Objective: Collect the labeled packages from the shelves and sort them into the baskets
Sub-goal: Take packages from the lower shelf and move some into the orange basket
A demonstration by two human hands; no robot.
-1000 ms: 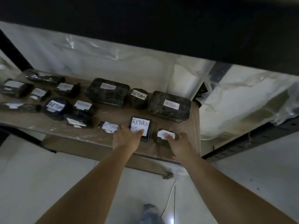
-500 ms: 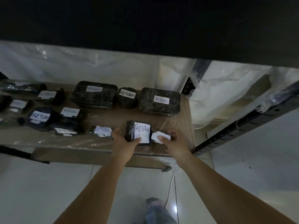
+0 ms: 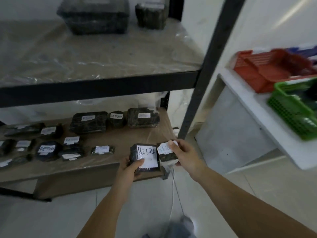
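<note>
Both packages are lifted off the shelf [image 3: 120, 140] now: left hand [image 3: 127, 169] grips the square package [image 3: 145, 158], right hand [image 3: 186, 156] pinches the small package [image 3: 167, 152]. Baskets [image 3: 291, 107] sit up right, nearer the right hand.

We hold two packages at the front right corner of the lower shelf [image 3: 120, 140]. Just right of our right hand [image 3: 186, 156] stands the dark upright post [image 3: 204, 79]; our path to the red basket [image 3: 267, 71] and green basket [image 3: 291, 110] must go in front of it. Above our grip the upper shelf edge [image 3: 99, 86] limits lifting. Left of our left hand [image 3: 130, 169], other labelled packages [image 3: 103, 149] crowd the board. Below and behind, the floor [image 3: 231, 191] is open.
</note>
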